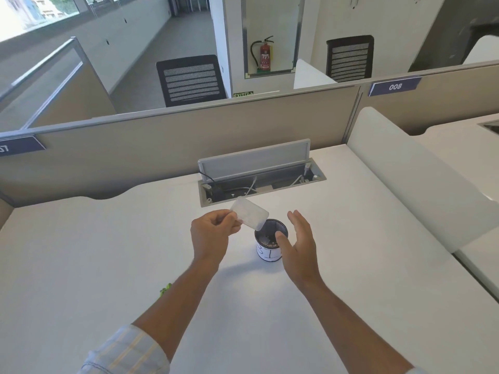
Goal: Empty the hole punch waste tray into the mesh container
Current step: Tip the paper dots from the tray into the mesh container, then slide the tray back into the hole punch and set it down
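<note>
Waste tray (249, 216) tilted over mesh container (270, 240), contents indistinct, left hand (210, 236) pinching

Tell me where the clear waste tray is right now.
In the head view, the waste tray is centre frame, pinched in the left hand and tilted over the mesh container.

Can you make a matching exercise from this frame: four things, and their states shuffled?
Things:
1. waste tray
2. mesh container
3. right hand
4. cable hatch lid

States:
A. propped open at the back of the desk
B. open, fingers spread, beside the container
C. pinched in the left hand, tilted over the rim
D. upright on the desk, mouth facing up

Pairs: 1-C, 2-D, 3-B, 4-A
</note>
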The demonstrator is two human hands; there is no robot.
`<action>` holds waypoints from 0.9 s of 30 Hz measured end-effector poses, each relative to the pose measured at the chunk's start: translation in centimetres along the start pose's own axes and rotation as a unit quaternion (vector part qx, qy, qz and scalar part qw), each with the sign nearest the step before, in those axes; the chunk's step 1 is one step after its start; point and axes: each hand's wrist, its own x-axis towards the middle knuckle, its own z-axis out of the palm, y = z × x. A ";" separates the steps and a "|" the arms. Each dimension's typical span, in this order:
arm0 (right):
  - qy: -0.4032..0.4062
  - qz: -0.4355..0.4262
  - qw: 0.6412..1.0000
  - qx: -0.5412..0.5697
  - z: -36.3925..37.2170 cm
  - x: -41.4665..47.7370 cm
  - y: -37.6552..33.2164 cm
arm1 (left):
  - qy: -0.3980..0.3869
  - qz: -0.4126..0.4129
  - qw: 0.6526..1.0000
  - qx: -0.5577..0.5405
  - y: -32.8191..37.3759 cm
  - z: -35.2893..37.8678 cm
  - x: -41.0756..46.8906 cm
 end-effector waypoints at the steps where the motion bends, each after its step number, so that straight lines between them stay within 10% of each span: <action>1: 0.010 -0.001 1.000 0.028 0.1 -0.1 -0.4 | -0.004 -0.005 1.000 -0.015 0.2 -0.5 -0.1; 9: -0.027 0.076 0.978 0.194 2.3 -1.5 -2.8 | -0.077 -0.023 0.997 -0.020 1.1 -5.8 -2.0; 20: -0.321 0.237 0.841 0.366 8.9 -8.3 -3.9 | -0.171 -0.029 0.983 0.061 -0.3 -13.8 -4.2; 27: -0.295 0.290 0.824 0.387 11.4 -11.1 -2.9 | -0.069 -0.062 0.993 0.071 -3.5 -21.2 -4.1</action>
